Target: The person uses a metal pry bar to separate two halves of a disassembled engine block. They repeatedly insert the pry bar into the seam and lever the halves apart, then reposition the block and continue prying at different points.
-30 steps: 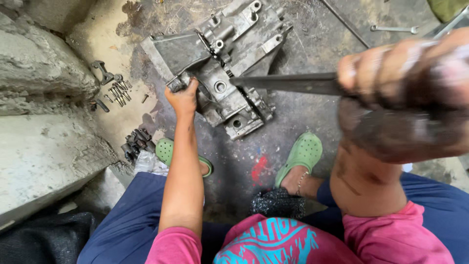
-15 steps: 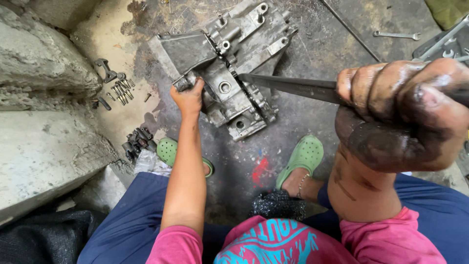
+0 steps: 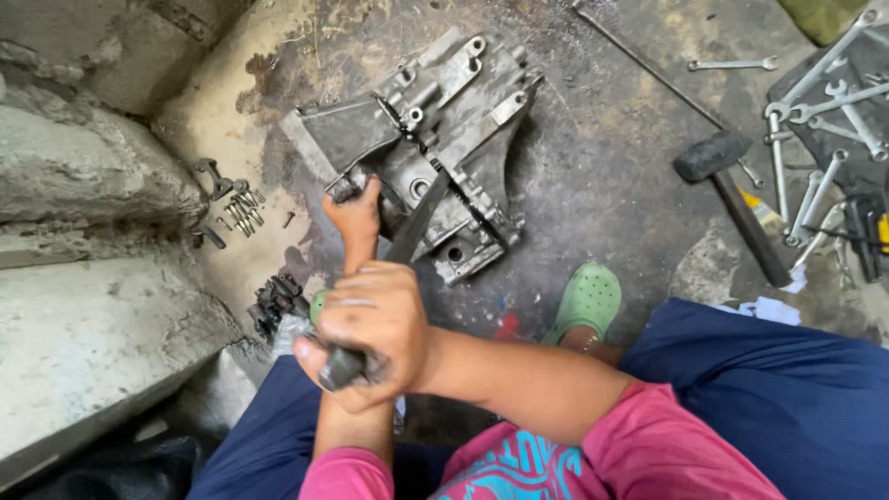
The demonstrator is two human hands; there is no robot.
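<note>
fingers (image 3: 356,306) of the right hand (image 3: 370,333): wrapped fully around the handle of a long dark chisel-like tool (image 3: 407,236), tip resting on a grey metal casting (image 3: 426,153) lying on the oily floor (image 3: 602,176). left hand (image 3: 356,213): fingers curled, gripping the casting's near edge. bolts (image 3: 243,211) well to the left; hammer (image 3: 727,190) and spanners (image 3: 824,139) to the right; green shoe (image 3: 583,301) near the casting.

Grey cast-metal housing (image 3: 431,153): dull, grimy, rough-cast. Long dark steel bar (image 3: 419,215): matt, oily. Concrete floor (image 3: 602,185): rough, oil-stained. Chrome spanners (image 3: 824,120): glossy. Black hammer head (image 3: 711,154) matt, brown wooden handle. Green clogs (image 3: 585,298): matt plastic. Both hands (image 3: 370,324) grease-smeared.
</note>
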